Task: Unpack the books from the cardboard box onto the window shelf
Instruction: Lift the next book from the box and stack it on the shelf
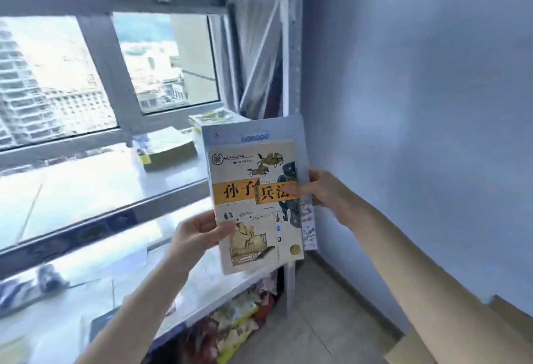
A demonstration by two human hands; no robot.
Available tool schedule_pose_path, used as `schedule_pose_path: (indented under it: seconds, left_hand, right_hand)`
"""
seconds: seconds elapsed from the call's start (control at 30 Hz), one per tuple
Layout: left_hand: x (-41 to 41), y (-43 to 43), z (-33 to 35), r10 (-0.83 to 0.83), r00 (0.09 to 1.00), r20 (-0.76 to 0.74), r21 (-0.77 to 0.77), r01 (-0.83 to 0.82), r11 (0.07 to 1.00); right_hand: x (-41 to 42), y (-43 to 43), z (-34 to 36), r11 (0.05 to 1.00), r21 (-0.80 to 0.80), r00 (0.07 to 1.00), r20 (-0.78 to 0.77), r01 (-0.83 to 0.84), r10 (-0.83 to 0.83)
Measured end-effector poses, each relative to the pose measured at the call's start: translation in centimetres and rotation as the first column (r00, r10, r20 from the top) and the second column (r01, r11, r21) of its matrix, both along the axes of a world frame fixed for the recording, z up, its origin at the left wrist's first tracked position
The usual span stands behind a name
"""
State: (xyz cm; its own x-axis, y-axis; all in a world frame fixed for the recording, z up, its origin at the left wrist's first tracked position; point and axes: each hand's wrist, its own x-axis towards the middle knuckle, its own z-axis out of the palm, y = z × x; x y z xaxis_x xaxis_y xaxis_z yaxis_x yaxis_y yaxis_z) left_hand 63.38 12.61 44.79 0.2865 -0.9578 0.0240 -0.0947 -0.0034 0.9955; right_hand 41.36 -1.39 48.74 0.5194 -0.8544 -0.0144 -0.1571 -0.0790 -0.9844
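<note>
Your left hand (202, 232) pinches the orange-banded illustrated paperback book (255, 213) at lower left, your right hand (326, 193) grips its right edge.

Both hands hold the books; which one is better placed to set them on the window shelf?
Probably the left hand: it grips the books on the side facing the window shelf; the right hand holds the wall-side edge.

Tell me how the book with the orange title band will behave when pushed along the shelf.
Probably stiff: the orange-banded book shows no sag though the left hand and right hand pinch only its edges. Its glossy-looking cover may slip against the larger pale-blue book behind. Flat on the shelf, it should slide, not tip.
</note>
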Motion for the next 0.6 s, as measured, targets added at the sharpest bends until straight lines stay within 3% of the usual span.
schedule_pose_path:
  seconds: [0.23, 0.6]
  left_hand:
    - [17.8, 1.8, 4.9, 0.283, 0.957, 0.063, -0.159, -0.271, 0.949]
    - [30.0, -3.0, 2.6, 0.436, 0.899, 0.028, -0.219, -0.42, 0.881]
  right_hand:
    - [21.5, -2.3, 5.5, 0.974, -0.011, 0.962, 0.156, -0.226, 0.225]
    - [36.0, -7.9, 4.5, 0.936, -0.102, 0.925, 0.148, -0.337, 0.349]
